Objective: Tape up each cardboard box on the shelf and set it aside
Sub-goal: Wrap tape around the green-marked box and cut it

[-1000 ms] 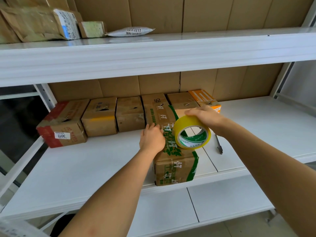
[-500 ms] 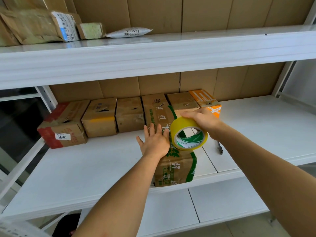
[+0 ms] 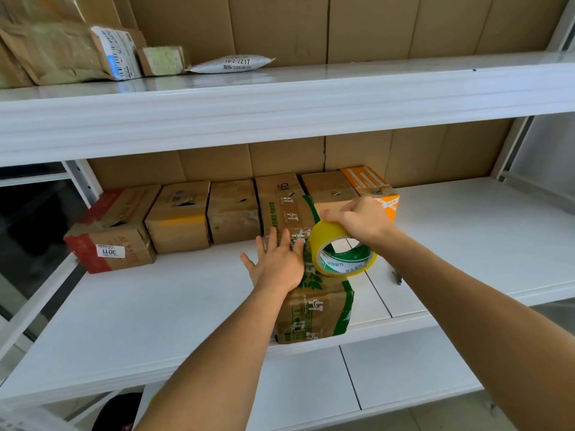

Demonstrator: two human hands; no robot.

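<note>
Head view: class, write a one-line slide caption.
Left hand presses flat on the box while right hand holds the tape roll.

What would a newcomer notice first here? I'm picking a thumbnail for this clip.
The yellow tape roll at centre, gripped from above by the right hand. Beside it, the left hand presses flat on the green-printed box at the shelf front. Behind runs a row of worn boxes, from a red-edged one on the left to an orange one on the right.

A long green-printed cardboard box [image 3: 311, 309] lies at the white shelf's [image 3: 155, 321] front edge, yellow tape roll [image 3: 343, 250] atop.
</note>
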